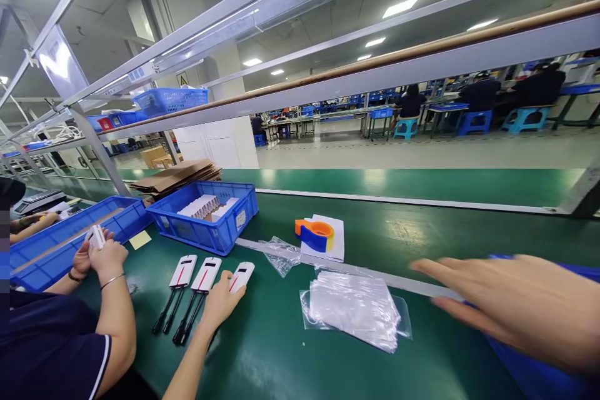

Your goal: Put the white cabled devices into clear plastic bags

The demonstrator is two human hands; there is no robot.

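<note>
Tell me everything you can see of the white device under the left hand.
The flat white plastic device with rounded corners lies on the green belt, rightmost of a row of three. A thin red stripe runs along its top face. The left hand rests on its near end, hiding whether it has the black cords the other two white devices trail.

Left hand (224, 299): bare. Behind the fingers, the wrist and slim forearm are uncovered down to the frame edge.

Right hand (513, 307): bare and motion-blurred, so nail and knuckle detail is unreadable. Behind the fingers lies a blue surface (539, 375); whether it is a sleeve cannot be told.
</note>
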